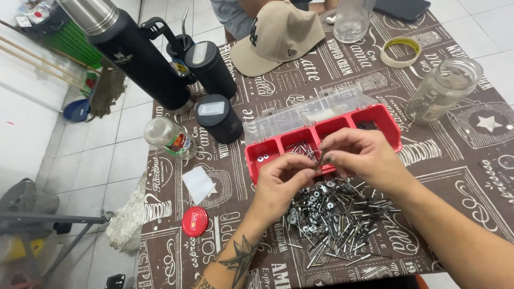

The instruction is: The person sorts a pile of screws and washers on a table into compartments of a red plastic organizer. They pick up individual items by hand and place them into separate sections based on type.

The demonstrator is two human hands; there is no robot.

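Both hands meet above red organiser tray (393, 124): left hand (281, 179), right hand (361, 155) pinching small nail between fingertips. Nail pile (334, 217) beneath, on table. Light, stiff, sharp-tipped, probably slippery; pinch mid-shank.

- The one camera sits on my head and looks steeply down and forward over the table (471, 160).
- It is close: my forearms enter from the bottom edge, and my left hand (281, 182) and right hand (364, 155) meet just below the middle of the picture.
- The pile of screws and washers (332, 219) lies nearest me, and the red compartment box (321, 136) sits just beyond my hands.
- The far table edge, with the beige cap (278, 37), reaches the top of the picture.
- At left the view runs off the table to the tiled floor (107, 150).
- No second view shares the scene.
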